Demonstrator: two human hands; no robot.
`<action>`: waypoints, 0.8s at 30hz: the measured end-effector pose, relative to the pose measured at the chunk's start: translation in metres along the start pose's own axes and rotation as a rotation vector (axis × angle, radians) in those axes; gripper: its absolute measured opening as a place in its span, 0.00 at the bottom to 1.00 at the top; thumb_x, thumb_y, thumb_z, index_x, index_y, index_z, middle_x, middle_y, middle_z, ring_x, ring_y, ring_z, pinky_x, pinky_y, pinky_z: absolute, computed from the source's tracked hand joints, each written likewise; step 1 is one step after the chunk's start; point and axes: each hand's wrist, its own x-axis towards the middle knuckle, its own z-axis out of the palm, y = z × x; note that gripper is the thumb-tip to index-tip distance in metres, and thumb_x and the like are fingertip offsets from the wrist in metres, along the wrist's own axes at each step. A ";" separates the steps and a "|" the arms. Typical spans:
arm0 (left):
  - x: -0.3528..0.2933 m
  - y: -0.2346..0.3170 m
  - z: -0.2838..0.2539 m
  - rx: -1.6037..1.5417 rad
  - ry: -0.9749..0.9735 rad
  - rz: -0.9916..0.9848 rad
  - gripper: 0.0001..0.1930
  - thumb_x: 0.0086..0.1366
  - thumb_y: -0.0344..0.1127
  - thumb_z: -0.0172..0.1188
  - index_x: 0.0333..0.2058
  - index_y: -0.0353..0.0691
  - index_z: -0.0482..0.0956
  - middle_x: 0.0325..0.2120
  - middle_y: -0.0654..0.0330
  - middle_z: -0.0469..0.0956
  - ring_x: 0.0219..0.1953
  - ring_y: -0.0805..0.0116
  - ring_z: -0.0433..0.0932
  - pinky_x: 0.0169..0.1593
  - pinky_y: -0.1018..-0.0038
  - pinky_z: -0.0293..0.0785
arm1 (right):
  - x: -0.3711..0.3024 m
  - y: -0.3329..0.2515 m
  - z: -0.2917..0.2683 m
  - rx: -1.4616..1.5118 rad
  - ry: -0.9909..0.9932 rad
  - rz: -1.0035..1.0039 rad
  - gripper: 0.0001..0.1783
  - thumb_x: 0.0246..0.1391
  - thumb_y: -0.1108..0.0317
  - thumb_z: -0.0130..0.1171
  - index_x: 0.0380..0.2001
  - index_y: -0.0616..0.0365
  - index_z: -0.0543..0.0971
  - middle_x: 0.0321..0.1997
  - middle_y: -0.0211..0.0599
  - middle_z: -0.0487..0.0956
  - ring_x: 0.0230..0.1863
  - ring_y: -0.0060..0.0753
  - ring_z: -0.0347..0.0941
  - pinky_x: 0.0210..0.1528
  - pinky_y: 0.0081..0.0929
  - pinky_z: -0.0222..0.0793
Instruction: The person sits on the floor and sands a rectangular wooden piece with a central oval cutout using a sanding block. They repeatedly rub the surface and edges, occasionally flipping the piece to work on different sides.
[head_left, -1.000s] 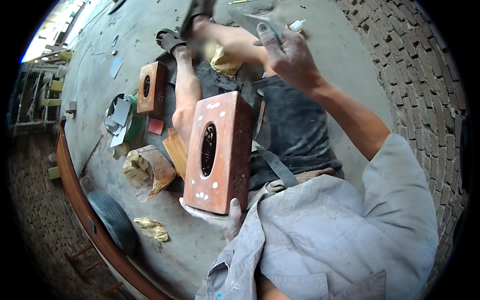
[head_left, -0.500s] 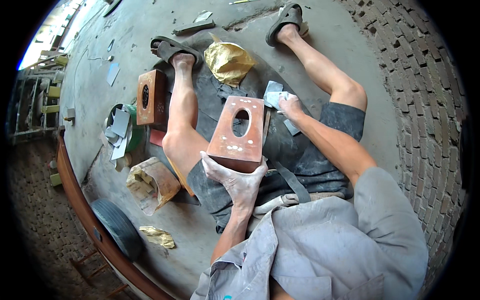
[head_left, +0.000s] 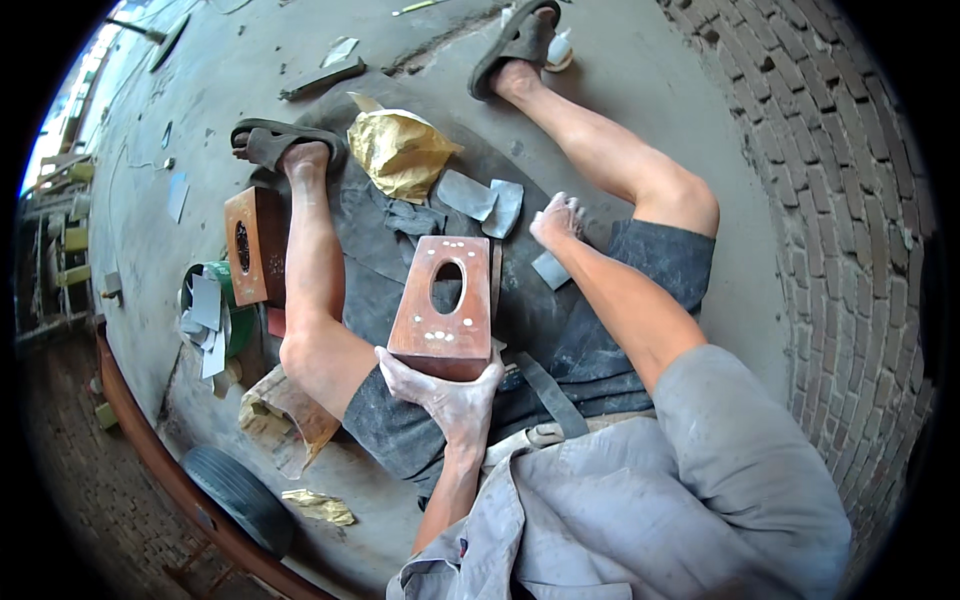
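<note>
I sit on a concrete floor with both legs stretched out. My left hand point(head_left: 445, 385) grips the near end of a reddish-brown wooden box point(head_left: 443, 305) with an oval hole in its top; it rests over my lap. My right hand point(head_left: 556, 219) reaches forward, fingers spread, touching grey sandpaper pieces point(head_left: 483, 200) that lie on a dark cloth point(head_left: 380, 250) between my legs. Whether it holds one, I cannot tell. A small grey piece point(head_left: 551, 268) lies just under my right wrist.
A second wooden box point(head_left: 253, 245) stands left of my left leg. Beside it a green container point(head_left: 215, 310) holds paper scraps. Crumpled gold foil point(head_left: 397, 150) lies ahead. A black wheel point(head_left: 240, 495) and brick wall point(head_left: 850, 200) flank me.
The box came down from an upright tilt to lie flatter on my lap. My right hand dropped from raised, holding a grey piece, to the sandpaper on the cloth.
</note>
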 end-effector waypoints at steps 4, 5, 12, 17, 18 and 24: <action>0.005 -0.005 0.013 -0.071 -0.033 -0.013 0.82 0.40 0.47 0.89 0.78 0.25 0.32 0.73 0.31 0.45 0.75 0.31 0.47 0.77 0.41 0.45 | 0.001 0.023 0.012 -0.229 -0.111 0.338 0.65 0.49 0.58 0.72 0.82 0.58 0.42 0.87 0.58 0.38 0.84 0.76 0.42 0.82 0.67 0.45; 0.004 -0.007 0.016 -0.062 -0.037 -0.002 0.81 0.40 0.47 0.89 0.78 0.25 0.32 0.73 0.31 0.45 0.75 0.31 0.47 0.77 0.41 0.45 | 0.001 0.027 0.016 -0.255 -0.183 0.398 0.68 0.50 0.57 0.71 0.83 0.58 0.38 0.88 0.60 0.36 0.85 0.76 0.40 0.83 0.67 0.44; 0.000 -0.020 0.034 -0.080 -0.031 0.073 0.80 0.44 0.53 0.88 0.78 0.26 0.33 0.73 0.30 0.44 0.75 0.30 0.45 0.77 0.38 0.45 | 0.008 0.042 0.026 -0.410 -0.106 0.323 0.52 0.58 0.57 0.68 0.79 0.58 0.55 0.83 0.58 0.54 0.82 0.65 0.53 0.78 0.66 0.55; 0.008 -0.029 0.031 -0.195 -0.077 -0.002 0.72 0.54 0.62 0.82 0.77 0.29 0.39 0.75 0.32 0.41 0.78 0.31 0.41 0.78 0.37 0.42 | -0.001 0.043 0.005 -0.431 -0.016 0.155 0.35 0.66 0.61 0.62 0.73 0.54 0.67 0.74 0.48 0.73 0.74 0.54 0.69 0.73 0.59 0.66; 0.010 -0.039 0.037 -0.210 -0.053 -0.008 0.67 0.58 0.62 0.79 0.77 0.30 0.40 0.75 0.32 0.41 0.78 0.31 0.41 0.78 0.38 0.42 | -0.006 0.040 0.000 -0.416 -0.038 0.140 0.33 0.66 0.61 0.61 0.72 0.55 0.69 0.72 0.47 0.76 0.73 0.53 0.72 0.70 0.57 0.70; 0.042 -0.040 0.058 -0.348 0.233 -0.244 0.35 0.78 0.58 0.57 0.61 0.26 0.67 0.62 0.36 0.64 0.65 0.41 0.64 0.72 0.49 0.58 | -0.027 0.028 -0.023 -0.495 -0.104 -0.181 0.21 0.66 0.69 0.58 0.59 0.65 0.81 0.65 0.58 0.82 0.64 0.57 0.82 0.63 0.50 0.81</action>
